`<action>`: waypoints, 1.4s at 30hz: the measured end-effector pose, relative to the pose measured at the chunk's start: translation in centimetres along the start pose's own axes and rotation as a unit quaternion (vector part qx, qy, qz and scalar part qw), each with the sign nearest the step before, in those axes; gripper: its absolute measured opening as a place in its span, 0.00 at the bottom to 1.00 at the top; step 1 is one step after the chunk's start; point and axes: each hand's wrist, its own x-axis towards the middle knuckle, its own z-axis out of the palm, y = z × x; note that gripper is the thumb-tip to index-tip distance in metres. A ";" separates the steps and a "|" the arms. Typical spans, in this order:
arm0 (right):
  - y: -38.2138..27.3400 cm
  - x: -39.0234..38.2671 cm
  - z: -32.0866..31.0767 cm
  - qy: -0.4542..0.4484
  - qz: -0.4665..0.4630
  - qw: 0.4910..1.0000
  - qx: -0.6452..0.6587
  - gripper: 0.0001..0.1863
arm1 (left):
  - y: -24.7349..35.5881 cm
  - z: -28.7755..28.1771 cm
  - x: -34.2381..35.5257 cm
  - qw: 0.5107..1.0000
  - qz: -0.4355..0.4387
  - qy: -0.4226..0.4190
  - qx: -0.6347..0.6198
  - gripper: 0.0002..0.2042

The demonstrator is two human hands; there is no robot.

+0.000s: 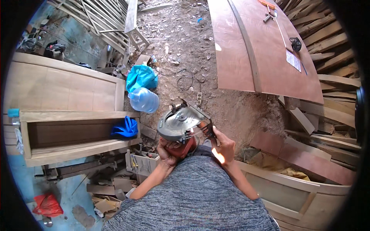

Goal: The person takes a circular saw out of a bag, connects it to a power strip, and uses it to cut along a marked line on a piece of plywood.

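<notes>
Brown dirt floor (241, 111) runs beside reddish plywood (275, 63) and stacked timber (331, 32); the left hand (168, 151) and right hand (225, 146) are both closed on a circular saw (181, 121).

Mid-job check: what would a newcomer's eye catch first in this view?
The circular saw, held at the centre just ahead of the grey shirt, would likely stand out first. Then the turquoise bag and clear bluish bottle beyond it to the left, and the vivid blue bag in the open wooden box on the left.
</notes>
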 end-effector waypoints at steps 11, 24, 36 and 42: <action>0.4 -0.1 -1.6 -0.021 -0.093 0.995 0.001 0.25 | -2.1 4.7 -2.4 0.995 -0.026 -0.050 0.083 0.34; 1.3 0.7 -1.0 0.001 -0.106 0.994 0.006 0.20 | 0.0 -2.0 -0.8 0.995 -0.047 -0.074 0.045 0.25; 2.4 0.0 -1.2 0.075 -0.035 0.996 0.034 0.31 | 0.2 1.3 2.9 0.996 0.008 -0.024 0.082 0.06; 2.5 -0.7 -0.7 0.104 0.028 0.994 0.036 0.31 | 0.2 3.4 4.2 0.988 -0.044 -0.131 0.065 0.05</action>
